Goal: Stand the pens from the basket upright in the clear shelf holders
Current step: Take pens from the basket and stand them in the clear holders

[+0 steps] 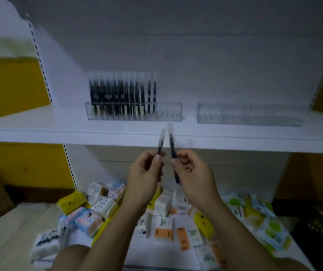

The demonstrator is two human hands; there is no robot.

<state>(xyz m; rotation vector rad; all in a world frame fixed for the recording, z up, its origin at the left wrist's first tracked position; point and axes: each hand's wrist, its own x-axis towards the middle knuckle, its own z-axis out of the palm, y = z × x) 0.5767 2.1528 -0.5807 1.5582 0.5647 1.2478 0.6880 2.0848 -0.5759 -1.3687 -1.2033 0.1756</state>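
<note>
My left hand (146,174) pinches a dark pen with a clear cap (161,141), tip end up. In my right hand (191,173) a second dark pen (172,147) is gripped, also cap up; the two pens lean toward each other just below the white shelf edge (78,133). On the shelf, a clear holder (171,113) holds several dark pens (121,96) upright across its left and middle; its right end is bare. A second clear holder (250,115) to the right has no pens. A black basket (321,229) sits at the lower right.
Below the shelf lies a heap of small packets and tissue packs (166,214) in white, yellow, orange and green. Slotted shelf uprights (41,63) run up both sides. Yellow wall panels (10,85) flank the white shelving.
</note>
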